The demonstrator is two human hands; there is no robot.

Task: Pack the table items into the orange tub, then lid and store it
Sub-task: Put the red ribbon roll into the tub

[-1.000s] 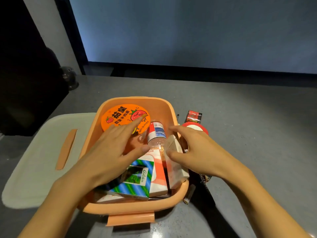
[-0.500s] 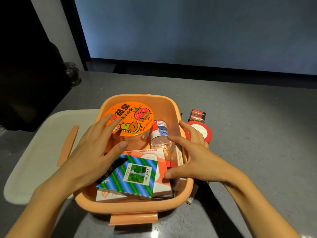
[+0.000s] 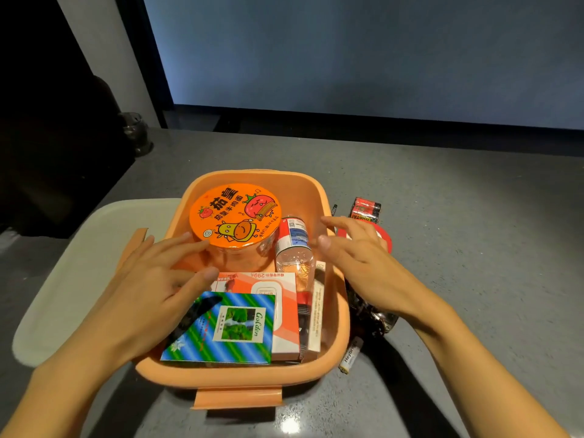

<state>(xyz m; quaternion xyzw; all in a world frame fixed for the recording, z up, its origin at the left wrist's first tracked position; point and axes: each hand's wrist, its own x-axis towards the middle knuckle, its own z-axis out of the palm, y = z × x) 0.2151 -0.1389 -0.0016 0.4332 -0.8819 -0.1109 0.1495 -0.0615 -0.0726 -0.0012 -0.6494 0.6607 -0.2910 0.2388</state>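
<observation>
Tub (image 3: 240, 379) full w/ cup (image 3: 235, 213), bottle (image 3: 292, 245), boxes (image 3: 284, 311); gap at far-rt corner.

Head view: one wide-angle camera, worn high over the near edge of the table, facing forward and tilted down.

It sits close to the work. The orange tub (image 3: 237, 379) fills the centre of the frame, and both forearms enter from the lower corners, the left hand (image 3: 151, 295) at centre left and the right hand (image 3: 366, 267) at centre right. The grey table (image 3: 474, 248) runs back to mid-frame. A pale blue-grey wall panel (image 3: 347, 52) takes the upper half, darkness the upper left. The pale lid (image 3: 63, 279) lies at the left edge.
</observation>
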